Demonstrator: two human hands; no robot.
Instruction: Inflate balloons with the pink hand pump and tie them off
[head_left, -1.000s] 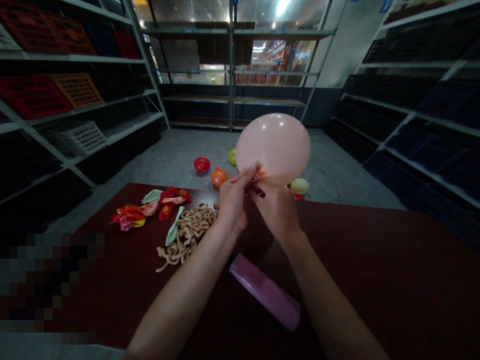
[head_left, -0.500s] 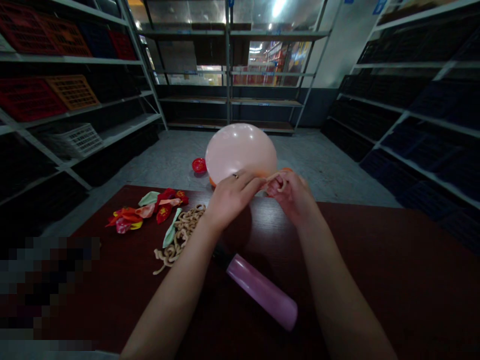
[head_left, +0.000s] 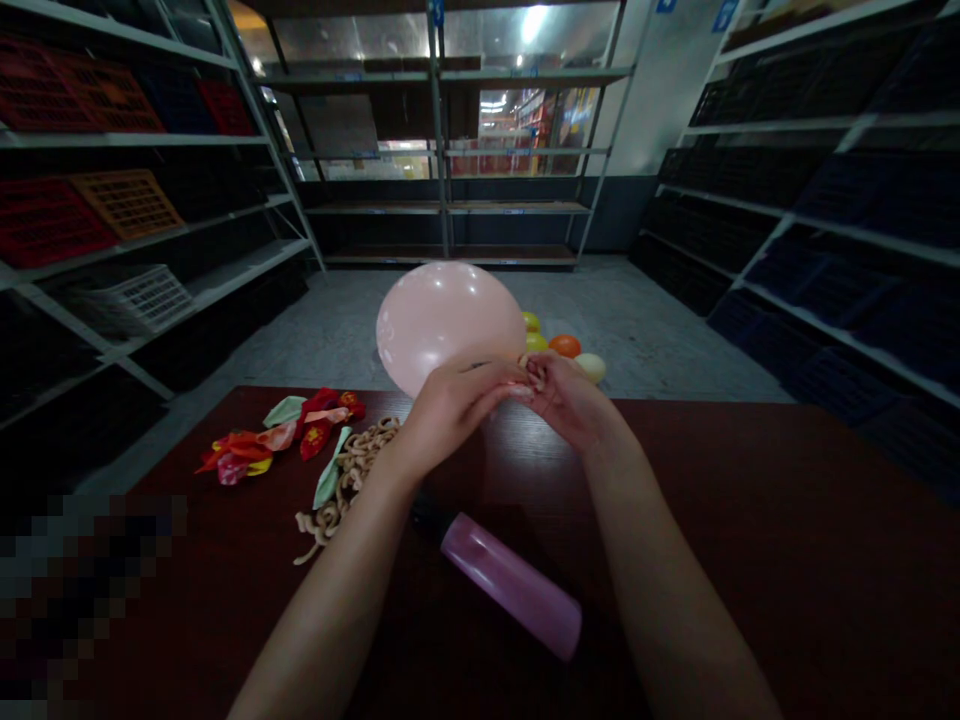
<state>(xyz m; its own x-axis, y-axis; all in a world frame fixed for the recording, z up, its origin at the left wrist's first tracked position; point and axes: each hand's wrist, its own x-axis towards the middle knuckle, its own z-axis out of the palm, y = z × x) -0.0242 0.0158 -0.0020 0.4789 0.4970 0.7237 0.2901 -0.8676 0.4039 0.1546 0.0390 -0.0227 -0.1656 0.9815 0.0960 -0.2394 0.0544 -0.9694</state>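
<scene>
The left hand [head_left: 450, 410] arches, right hand [head_left: 574, 405] curls inward, grip pinching the pink balloon [head_left: 450, 325] by its neck.

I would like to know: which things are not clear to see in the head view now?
In the head view:
Pink balloon: neck mostly covered by the left hand and right hand.
Tan coils: partly behind the left forearm.
Dark end of the pink cylinder: shape lost in shadow.
Pale balloon: partly behind the right hand.
</scene>
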